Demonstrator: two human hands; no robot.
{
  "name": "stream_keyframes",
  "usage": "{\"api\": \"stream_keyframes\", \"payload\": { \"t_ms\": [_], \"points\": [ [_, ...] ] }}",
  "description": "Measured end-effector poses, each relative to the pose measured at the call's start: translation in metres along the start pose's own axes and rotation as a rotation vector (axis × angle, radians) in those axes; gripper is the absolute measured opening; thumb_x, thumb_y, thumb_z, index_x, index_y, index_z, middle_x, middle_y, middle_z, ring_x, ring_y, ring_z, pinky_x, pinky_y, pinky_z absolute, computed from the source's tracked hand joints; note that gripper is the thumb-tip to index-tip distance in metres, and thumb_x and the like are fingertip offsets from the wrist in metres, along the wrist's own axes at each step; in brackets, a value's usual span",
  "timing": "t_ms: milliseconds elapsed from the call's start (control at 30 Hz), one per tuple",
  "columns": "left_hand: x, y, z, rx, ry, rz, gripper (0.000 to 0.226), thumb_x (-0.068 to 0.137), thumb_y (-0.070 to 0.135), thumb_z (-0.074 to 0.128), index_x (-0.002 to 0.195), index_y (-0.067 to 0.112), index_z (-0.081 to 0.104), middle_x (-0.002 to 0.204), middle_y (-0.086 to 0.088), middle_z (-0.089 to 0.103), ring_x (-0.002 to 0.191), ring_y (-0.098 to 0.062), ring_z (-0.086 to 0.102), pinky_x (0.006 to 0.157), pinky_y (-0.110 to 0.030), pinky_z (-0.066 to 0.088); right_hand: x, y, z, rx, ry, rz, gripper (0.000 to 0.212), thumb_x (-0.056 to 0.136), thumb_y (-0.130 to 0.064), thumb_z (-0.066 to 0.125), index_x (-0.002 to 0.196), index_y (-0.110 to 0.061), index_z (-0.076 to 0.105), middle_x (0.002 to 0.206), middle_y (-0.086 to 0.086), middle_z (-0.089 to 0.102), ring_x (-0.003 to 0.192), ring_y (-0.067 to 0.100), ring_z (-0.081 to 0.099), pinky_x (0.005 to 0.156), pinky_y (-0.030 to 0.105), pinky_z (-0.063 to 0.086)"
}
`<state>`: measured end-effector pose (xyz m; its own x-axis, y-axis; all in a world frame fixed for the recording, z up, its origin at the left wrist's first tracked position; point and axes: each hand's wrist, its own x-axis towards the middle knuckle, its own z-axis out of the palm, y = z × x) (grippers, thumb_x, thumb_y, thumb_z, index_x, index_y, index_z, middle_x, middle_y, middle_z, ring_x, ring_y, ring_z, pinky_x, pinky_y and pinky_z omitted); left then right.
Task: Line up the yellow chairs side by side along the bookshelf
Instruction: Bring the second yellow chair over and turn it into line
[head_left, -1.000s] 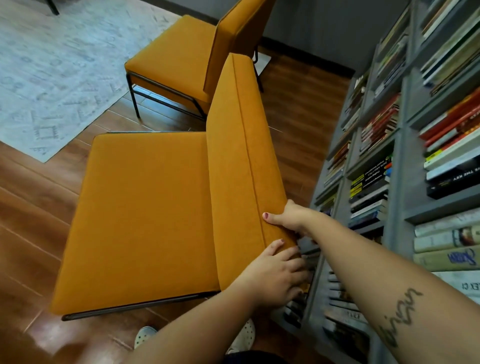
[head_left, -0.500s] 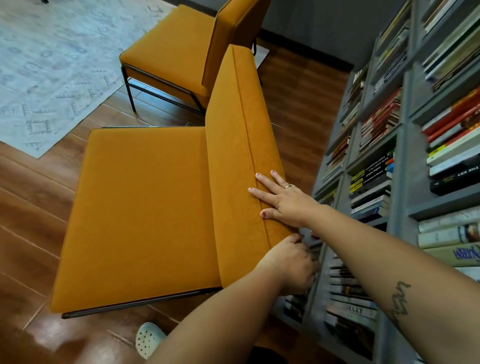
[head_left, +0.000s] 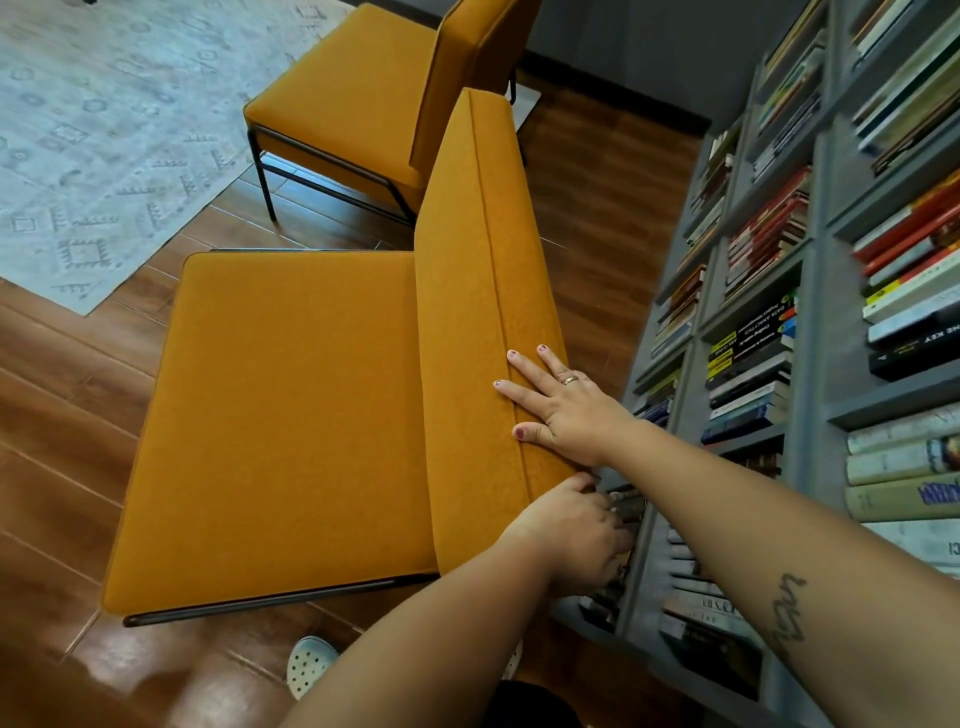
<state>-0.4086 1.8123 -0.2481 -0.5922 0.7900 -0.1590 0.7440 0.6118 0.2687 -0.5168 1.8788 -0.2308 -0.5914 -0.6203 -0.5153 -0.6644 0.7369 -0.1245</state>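
Note:
The near yellow chair (head_left: 291, 415) stands below me with its backrest toward the grey bookshelf (head_left: 815, 332) on the right. My right hand (head_left: 566, 405) lies flat on top of the backrest near its close end, fingers spread. My left hand (head_left: 576, 540) curls around the backrest's near corner, between the chair and the shelf. A second yellow chair (head_left: 358, 98) stands further away, partly on the rug, its backrest also facing the shelf side.
A pale patterned rug (head_left: 104, 135) covers the floor at the upper left. Wooden floor (head_left: 608, 218) runs between the chairs and the shelf, which is packed with books. My white shoe (head_left: 309, 662) shows at the bottom.
My right hand let go of the backrest's back edge and now rests flat on top of it. My left hand slid down around the near corner. The chair looks a little closer to the shelf.

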Motion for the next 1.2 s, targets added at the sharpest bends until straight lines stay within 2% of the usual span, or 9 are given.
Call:
{"api": "stream_keyframes", "payload": {
  "t_ms": [200,367,567,733,967,1033,1100,1167,1200],
  "points": [
    [-0.038,-0.007,0.009,-0.013,0.024,0.046,0.033,0.096,0.031,0.042,0.102,0.013,0.069,0.104,-0.004,0.069,0.103,-0.022,0.055,0.106,-0.041,0.024,0.007,-0.033,0.005,0.004,0.037,-0.011,0.062,0.096,-0.059,0.021,0.151,-0.036,0.002,0.157,-0.006,-0.021,0.144,0.022,-0.021,0.116,0.046,-0.001],
    [-0.08,-0.016,0.013,-0.045,0.008,0.055,0.029,0.094,0.029,0.046,0.101,0.012,0.068,0.098,-0.005,0.069,0.101,-0.023,0.055,0.108,-0.04,0.019,0.018,-0.068,0.007,0.013,0.074,-0.05,0.088,0.072,-0.068,-0.01,0.151,-0.033,0.004,0.158,-0.009,-0.018,0.145,0.018,-0.019,0.116,0.047,-0.004],
    [-0.131,-0.031,0.011,-0.101,0.045,0.053,0.022,0.09,0.023,0.055,0.09,0.006,0.07,0.085,-0.011,0.07,0.093,-0.028,0.059,0.105,-0.04,0.023,0.04,-0.11,0.001,-0.031,0.084,-0.124,0.091,0.071,-0.067,-0.012,0.152,-0.031,0.008,0.159,-0.011,-0.012,0.145,0.016,-0.015,0.115,0.048,-0.006],
    [-0.176,-0.044,0.019,-0.009,0.043,0.026,0.019,0.083,0.028,0.064,0.072,0.014,0.07,0.069,-0.001,0.068,0.078,-0.021,0.061,0.097,-0.036,0.022,0.059,-0.146,-0.005,-0.052,0.1,-0.159,0.093,0.069,-0.067,-0.013,0.151,-0.03,0.012,0.16,-0.009,-0.009,0.146,0.015,-0.012,0.115,0.048,-0.005],
    [-0.237,-0.06,0.033,-0.015,0.125,-0.112,0.052,0.093,0.041,0.033,0.063,0.02,0.068,0.061,0.005,0.065,0.074,-0.015,0.06,0.1,-0.037,0.02,0.088,-0.193,-0.009,-0.059,0.132,-0.202,0.088,0.074,-0.068,-0.008,0.151,-0.03,0.015,0.16,-0.008,-0.003,0.147,0.015,-0.008,0.114,0.05,-0.003],
    [-0.251,-0.06,0.041,-0.032,0.095,-0.172,0.052,0.093,0.041,0.028,0.07,0.021,0.07,0.07,0.006,0.069,0.087,-0.014,0.063,0.104,-0.039,0.014,0.094,-0.204,-0.008,-0.064,0.141,-0.197,0.093,0.07,-0.066,-0.012,0.15,-0.031,0.017,0.16,-0.007,-0.002,0.147,0.015,-0.007,0.114,0.051,-0.001],
    [-0.26,-0.057,0.05,-0.042,0.105,-0.257,0.037,0.093,0.038,0.041,0.082,0.022,0.072,0.089,0.006,0.071,0.106,-0.014,0.059,0.108,-0.04,0.008,0.096,-0.209,-0.006,-0.076,0.155,-0.196,0.093,0.069,-0.065,-0.013,0.15,-0.03,0.019,0.16,-0.006,-0.001,0.147,0.016,-0.007,0.114,0.052,-0.001],
    [-0.263,-0.049,0.06,0.038,0.197,-0.378,0.019,0.083,0.04,0.058,0.087,0.028,0.072,0.1,0.01,0.071,0.112,-0.01,0.059,0.109,-0.041,0.023,0.096,-0.21,-0.005,-0.097,0.168,-0.199,0.093,0.069,-0.064,-0.013,0.149,-0.029,0.02,0.16,-0.005,0.001,0.147,0.018,-0.006,0.114,0.052,-0.001],
    [-0.261,-0.044,0.063,0.079,0.246,-0.487,0.023,0.078,0.043,0.06,0.093,0.031,0.072,0.107,0.012,0.069,0.113,-0.009,0.059,0.105,-0.039,0.035,0.095,-0.211,-0.005,-0.112,0.17,-0.203,0.094,0.069,-0.063,-0.013,0.149,-0.029,0.021,0.16,-0.005,0.003,0.147,0.018,-0.005,0.114,0.053,-0.001]
  ]
}}
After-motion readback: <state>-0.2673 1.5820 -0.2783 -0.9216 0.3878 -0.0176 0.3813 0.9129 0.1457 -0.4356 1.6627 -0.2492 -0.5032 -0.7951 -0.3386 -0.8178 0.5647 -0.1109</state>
